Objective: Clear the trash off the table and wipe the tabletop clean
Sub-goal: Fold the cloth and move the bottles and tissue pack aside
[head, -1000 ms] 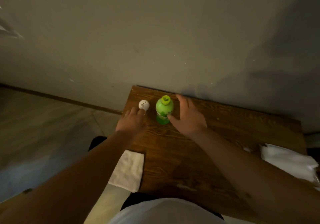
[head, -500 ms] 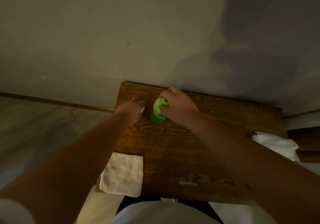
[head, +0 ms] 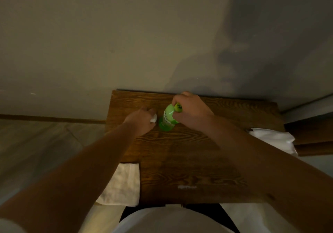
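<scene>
A green plastic bottle (head: 167, 120) with a yellow-green cap stands tilted on the dark wooden table (head: 189, 160) near its far edge. My right hand (head: 191, 108) is wrapped around the bottle's neck and top. Just left of the bottle, my left hand (head: 142, 120) is closed over a small white crumpled ball (head: 153, 118), only a sliver of which shows past my fingers. A folded white cloth (head: 122, 184) lies on the table's near left corner, hanging over the edge.
The table stands against a grey wall. White crumpled material (head: 273, 139) lies at the table's right edge, beside dark wooden furniture (head: 313, 137). Wood-look floor (head: 45, 142) is to the left. A pale smear (head: 186, 187) marks the tabletop near its front edge.
My right hand moved from beside the bottle to gripping its top, and the bottle now leans. My left hand closed over the white ball, which was fully visible before.
</scene>
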